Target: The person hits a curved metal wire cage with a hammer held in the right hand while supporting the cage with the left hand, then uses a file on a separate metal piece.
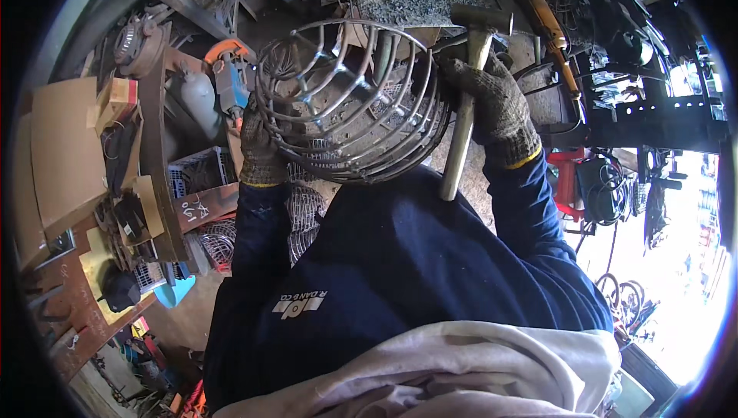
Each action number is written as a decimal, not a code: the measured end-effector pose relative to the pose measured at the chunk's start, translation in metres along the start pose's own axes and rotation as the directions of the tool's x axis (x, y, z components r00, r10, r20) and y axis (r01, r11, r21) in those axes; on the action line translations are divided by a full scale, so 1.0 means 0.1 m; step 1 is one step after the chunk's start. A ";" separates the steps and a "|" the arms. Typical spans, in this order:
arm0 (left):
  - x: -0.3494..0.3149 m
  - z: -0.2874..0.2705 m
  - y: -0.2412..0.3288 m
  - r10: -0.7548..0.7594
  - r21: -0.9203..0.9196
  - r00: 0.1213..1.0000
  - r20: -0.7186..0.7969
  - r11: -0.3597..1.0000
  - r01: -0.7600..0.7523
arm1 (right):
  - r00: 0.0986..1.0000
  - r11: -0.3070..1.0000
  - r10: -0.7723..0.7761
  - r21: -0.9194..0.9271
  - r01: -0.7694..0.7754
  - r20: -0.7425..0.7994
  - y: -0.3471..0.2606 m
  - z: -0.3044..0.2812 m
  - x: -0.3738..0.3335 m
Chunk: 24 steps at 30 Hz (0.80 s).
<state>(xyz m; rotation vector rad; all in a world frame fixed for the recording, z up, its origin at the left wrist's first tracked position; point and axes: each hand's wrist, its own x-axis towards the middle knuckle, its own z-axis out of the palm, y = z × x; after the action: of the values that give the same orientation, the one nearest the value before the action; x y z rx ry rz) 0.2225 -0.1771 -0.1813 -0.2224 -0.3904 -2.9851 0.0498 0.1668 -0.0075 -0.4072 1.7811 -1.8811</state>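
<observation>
A round cage-like basket of welded metal rods [350, 172] is held up in front of my body, its rings and cross bars showing. My left hand [262, 149], in a knitted work glove, is closed on the basket's left side; rods partly cover its fingers. In a matching glove, my right hand [500, 103] is closed around a hammer [459, 149] at the basket's right side. The hammer's steel head points up and away from me, and its wooden handle slants down toward my lap. Whether the right fingers also touch the basket, I cannot tell.
Beyond the basket lies a worktop [396, 3] strewn with dark metal bits. An orange angle grinder [550, 22] with a red disc rests at the far right. To the left are a grey bottle [200, 99], an orange-and-blue tool [229, 80] and cardboard [65, 157]. More wire baskets [305, 210] sit below.
</observation>
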 end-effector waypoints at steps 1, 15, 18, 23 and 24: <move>0.00 0.04 -0.02 0.021 0.062 0.997 -0.076 0.998 -0.016 | 1.000 1.000 -0.019 0.008 0.019 -0.005 -0.01 0.03 -0.01; 0.24 1.48 -0.20 0.385 0.863 0.880 -0.278 0.502 0.053 | 0.979 0.999 -0.006 -0.051 -0.005 -0.203 -0.02 0.01 0.03; 0.23 1.52 -0.20 0.389 0.992 0.919 -0.060 0.129 0.011 | 0.996 0.997 -0.023 0.067 0.029 -0.091 0.11 0.08 0.06; 0.17 1.51 -0.24 0.302 0.955 0.933 -0.194 0.277 0.109 | 0.998 0.986 0.057 0.158 -0.059 0.015 0.31 0.08 0.05; 0.17 1.50 -0.25 0.289 0.951 0.943 -0.165 0.301 0.074 | 0.996 0.991 0.072 0.118 -0.067 -0.043 0.27 0.16 0.02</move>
<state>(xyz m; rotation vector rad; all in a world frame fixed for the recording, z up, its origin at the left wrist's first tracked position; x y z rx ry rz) 0.2215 -0.1151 -0.0415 0.3444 -1.8873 -2.0149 0.0614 0.1523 -0.0328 -0.2565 1.6830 -1.9488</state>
